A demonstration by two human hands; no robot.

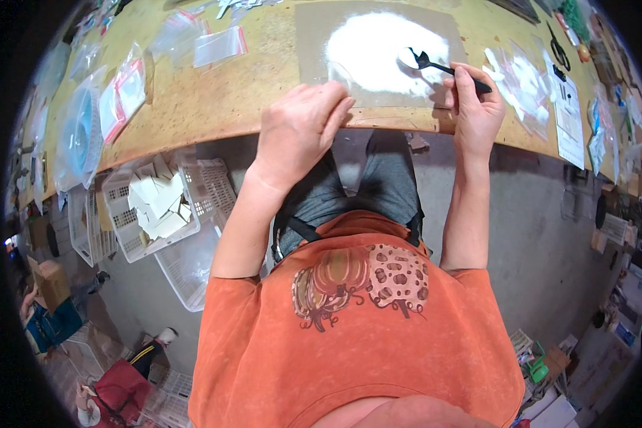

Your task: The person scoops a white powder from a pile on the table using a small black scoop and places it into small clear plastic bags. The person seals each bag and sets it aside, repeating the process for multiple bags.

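Note:
My right hand (476,104) grips the handle of a black plastic spoon (440,66). The spoon's bowl is over the right side of a heap of white powder (374,48), which lies on a brown board (313,59) at the table's near edge. Left of it, my left hand (305,120) is curled, thumb against fingers. A small clear plastic bag (340,74) shows faintly just beyond its fingertips, pinched there; most of it is hidden by the hand or lost against the powder.
Clear zip bags (219,47) lie on the wooden table (208,107). Filled bags (524,85), scissors (559,48) and a printed sheet (568,120) are at right. A bagged blue roll (80,128) sits left. White crates (150,214) stand below. Other people (120,390) sit behind at left.

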